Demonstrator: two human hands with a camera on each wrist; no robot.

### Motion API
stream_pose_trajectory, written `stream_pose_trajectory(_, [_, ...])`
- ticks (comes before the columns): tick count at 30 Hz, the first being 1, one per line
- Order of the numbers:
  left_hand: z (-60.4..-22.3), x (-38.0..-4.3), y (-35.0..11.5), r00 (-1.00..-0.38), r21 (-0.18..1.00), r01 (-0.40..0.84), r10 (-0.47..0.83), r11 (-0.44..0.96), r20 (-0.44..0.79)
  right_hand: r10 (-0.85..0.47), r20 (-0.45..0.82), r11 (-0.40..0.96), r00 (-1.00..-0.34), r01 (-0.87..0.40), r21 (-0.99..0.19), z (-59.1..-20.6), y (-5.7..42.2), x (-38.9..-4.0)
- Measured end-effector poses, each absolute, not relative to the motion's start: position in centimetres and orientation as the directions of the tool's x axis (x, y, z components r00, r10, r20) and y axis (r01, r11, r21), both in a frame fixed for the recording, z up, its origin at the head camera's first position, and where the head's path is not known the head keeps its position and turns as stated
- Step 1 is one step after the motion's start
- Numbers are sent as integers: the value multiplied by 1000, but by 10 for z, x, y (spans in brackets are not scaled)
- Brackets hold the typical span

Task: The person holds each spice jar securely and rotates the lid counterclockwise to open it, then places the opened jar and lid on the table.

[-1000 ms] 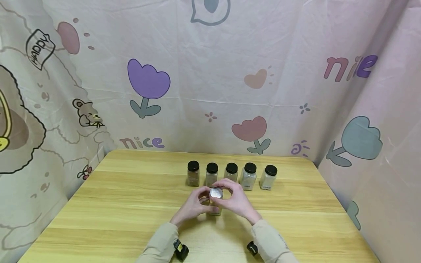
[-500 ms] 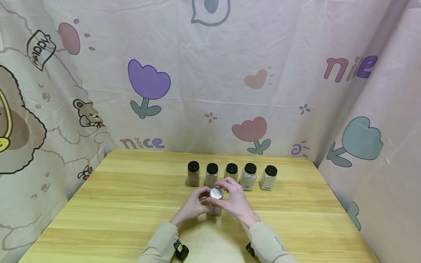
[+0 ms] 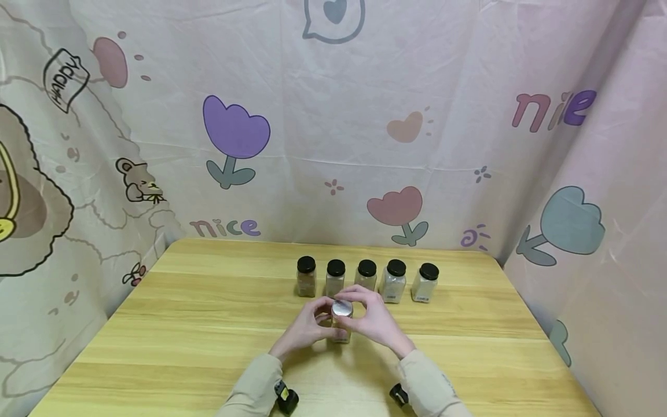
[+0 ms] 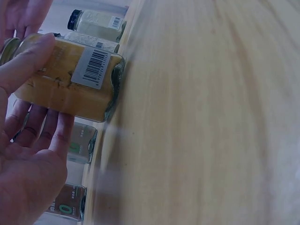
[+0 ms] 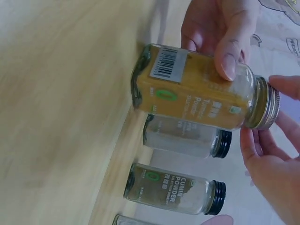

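A square glass jar of orange-yellow turmeric powder (image 5: 192,101) stands upright near the middle of the table, with a silver metal lid (image 3: 342,308) on top. My left hand (image 3: 306,328) grips the jar's body between thumb and fingers. In the left wrist view, the thumb lies along one side of the glass by a barcode label (image 4: 92,67). My right hand (image 3: 376,317) holds the lid's rim, thumb on the near side and fingers on the far side. Part of the jar is hidden behind the left thumb.
Behind the hands several black-lidded spice jars stand in a row: a brown one (image 3: 306,281) at the left, a cumin powder jar (image 5: 168,190), and a pale one (image 3: 425,284) at the right. A patterned curtain (image 3: 333,127) rises behind the wooden table (image 3: 208,301).
Half a second ago my right wrist was turned, with its fingers farther round the lid; it has since turned back with its fingers around the rim. The left hand and jar have stayed put.
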State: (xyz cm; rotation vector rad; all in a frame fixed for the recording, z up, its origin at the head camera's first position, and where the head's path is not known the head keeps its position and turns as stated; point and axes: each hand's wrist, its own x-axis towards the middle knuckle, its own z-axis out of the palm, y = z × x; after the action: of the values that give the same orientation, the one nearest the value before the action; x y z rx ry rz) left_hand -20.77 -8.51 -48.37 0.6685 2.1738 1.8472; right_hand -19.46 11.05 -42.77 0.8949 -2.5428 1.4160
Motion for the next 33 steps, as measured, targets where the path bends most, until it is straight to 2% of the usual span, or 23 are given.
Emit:
stream_pose_trajectory(4, [-483, -207, -85, -876, 974, 198, 467, 111, 125, -419, 355, 411, -836, -523, -747, -430, 110, -194])
stream_pose_trajectory(7, [-484, -207, -86, -872, 974, 202, 471, 103, 131, -342, 423, 487, -839, -543, -684, -433, 107, -193])
stream_pose_trajectory(11, [-485, -208, -86, -869, 972, 213, 474, 101, 141, -274, 539, 573, -796, -585, -574, -437, 101, -192])
stream_pose_trajectory(15, [-484, -208, -86, -871, 970, 216, 471, 112, 140, -271, 572, 562, -775, -609, -560, -436, 98, -192])
stream_pose_trajectory(28, [-482, -207, -86, -869, 972, 213, 473, 99, 143, -398, 411, 457, -820, -566, -686, -427, 107, -193])
stream_pose_trajectory(33, [-483, -207, -86, -873, 971, 209, 469, 112, 134, -369, 377, 473, -849, -521, -711, -429, 106, -193])
